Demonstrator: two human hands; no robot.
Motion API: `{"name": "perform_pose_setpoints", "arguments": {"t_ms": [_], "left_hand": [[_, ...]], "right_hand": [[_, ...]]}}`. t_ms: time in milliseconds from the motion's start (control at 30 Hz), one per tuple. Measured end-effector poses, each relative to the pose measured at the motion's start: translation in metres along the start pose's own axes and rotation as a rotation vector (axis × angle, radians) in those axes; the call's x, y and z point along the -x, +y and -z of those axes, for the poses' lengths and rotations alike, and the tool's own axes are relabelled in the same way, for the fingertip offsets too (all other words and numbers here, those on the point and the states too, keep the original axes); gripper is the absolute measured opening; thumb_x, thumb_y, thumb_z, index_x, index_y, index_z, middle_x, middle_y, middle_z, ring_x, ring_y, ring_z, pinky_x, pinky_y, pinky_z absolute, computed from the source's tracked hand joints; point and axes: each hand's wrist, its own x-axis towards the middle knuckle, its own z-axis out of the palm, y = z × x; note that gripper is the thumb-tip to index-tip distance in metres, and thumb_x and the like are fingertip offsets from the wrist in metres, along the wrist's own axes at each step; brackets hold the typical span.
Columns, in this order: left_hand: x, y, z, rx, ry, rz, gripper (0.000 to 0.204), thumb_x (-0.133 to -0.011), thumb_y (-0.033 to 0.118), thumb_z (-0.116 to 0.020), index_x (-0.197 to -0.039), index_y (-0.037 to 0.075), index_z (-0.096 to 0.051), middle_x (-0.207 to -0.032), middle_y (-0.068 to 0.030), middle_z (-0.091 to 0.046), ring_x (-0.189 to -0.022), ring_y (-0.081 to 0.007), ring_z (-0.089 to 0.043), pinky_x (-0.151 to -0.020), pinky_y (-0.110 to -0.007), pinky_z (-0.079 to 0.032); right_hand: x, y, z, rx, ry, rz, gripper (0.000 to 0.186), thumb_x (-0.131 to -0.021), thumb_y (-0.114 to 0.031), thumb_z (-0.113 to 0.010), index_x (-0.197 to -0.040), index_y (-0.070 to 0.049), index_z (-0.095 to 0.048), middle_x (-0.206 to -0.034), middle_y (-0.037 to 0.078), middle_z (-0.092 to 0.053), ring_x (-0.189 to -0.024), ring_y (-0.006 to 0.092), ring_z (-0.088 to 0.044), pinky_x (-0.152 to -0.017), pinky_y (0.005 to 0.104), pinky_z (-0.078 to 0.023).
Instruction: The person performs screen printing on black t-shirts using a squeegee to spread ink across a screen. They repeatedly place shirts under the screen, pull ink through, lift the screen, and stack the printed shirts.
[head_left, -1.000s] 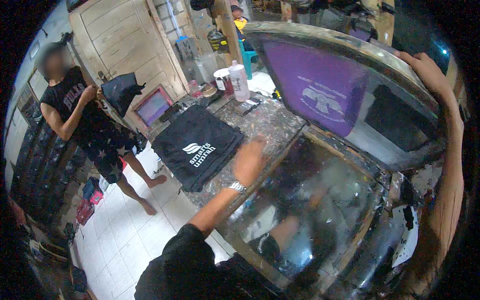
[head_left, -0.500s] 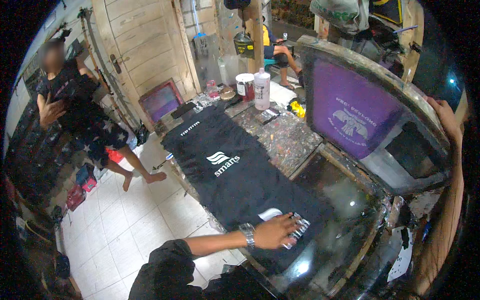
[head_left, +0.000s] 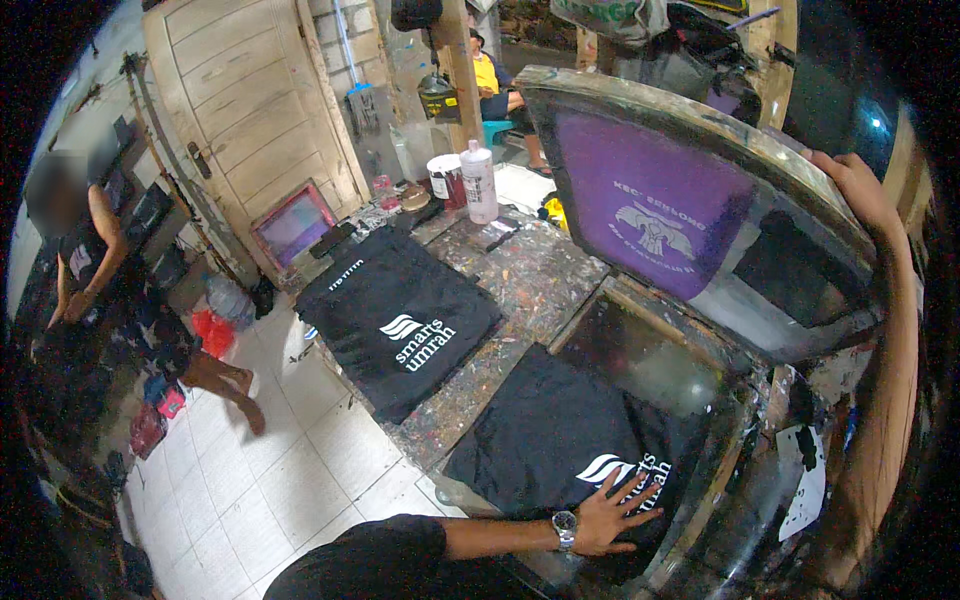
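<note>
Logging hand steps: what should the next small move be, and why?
Probably smooth the black fabric with white print outward with the left hand, leaving the raised, purple-meshed frame up. That hand lies spread on the fabric, partly covering its print, over a dark glossy panel, while the right hand holds the frame's edge, tilted clear of the fabric.

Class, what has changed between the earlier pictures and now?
The left hand has drawn a printed black cloth rightward and closer in, from the table onto the glass panel, bare at first; the hand now lies spread on that cloth. The person at left has moved away from the door. Unchanged: the right hand grips the raised screen frame, and other black cloth remains on the table.
</note>
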Motion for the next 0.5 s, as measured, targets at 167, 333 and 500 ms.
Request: {"name": "perform_pose_setpoints", "arguments": {"t_ms": [167, 333, 500], "left_hand": [[-0.008, -0.006, -0.008, -0.006, -0.017, -0.056, 0.080, -0.095, 0.065, -0.052, -0.160, 0.021, -0.037, -0.172, -0.0154, -0.016, -0.159, -0.0420, -0.008, -0.123, -0.069, -0.001], [-0.016, 0.007, 0.003, 0.023, -0.176, 0.006, 0.082, -0.091, 0.063, -0.059, -0.159, 0.021, -0.039, -0.171, -0.0167, -0.018, -0.159, -0.0418, -0.007, -0.122, -0.071, -0.001], [-0.006, 0.011, -0.009, 0.053, 0.067, -0.084, 0.087, -0.086, 0.062, -0.065, -0.159, 0.021, -0.039, -0.170, -0.0176, -0.022, -0.159, -0.0420, -0.008, -0.122, -0.072, -0.001]], "right_hand": [[-0.003, 0.003, -0.003, -0.048, 0.110, -0.062, 0.063, -0.096, -0.061, -0.056, -0.115, -0.004, -0.076, -0.096, 0.023, -0.067, -0.092, 0.0315, -0.064, -0.087, 0.0384, -0.047], [-0.003, -0.009, -0.002, -0.182, -0.013, -0.157, 0.073, -0.095, -0.063, -0.057, -0.102, 0.007, -0.076, -0.084, 0.021, -0.070, -0.082, 0.0294, -0.066, -0.084, 0.0374, -0.049], [-0.001, -0.002, -0.002, -0.139, 0.069, -0.065, 0.072, -0.094, -0.064, -0.059, -0.108, 0.005, -0.074, -0.102, 0.023, -0.068, -0.095, 0.0297, -0.063, -0.092, 0.0361, -0.047]]}}
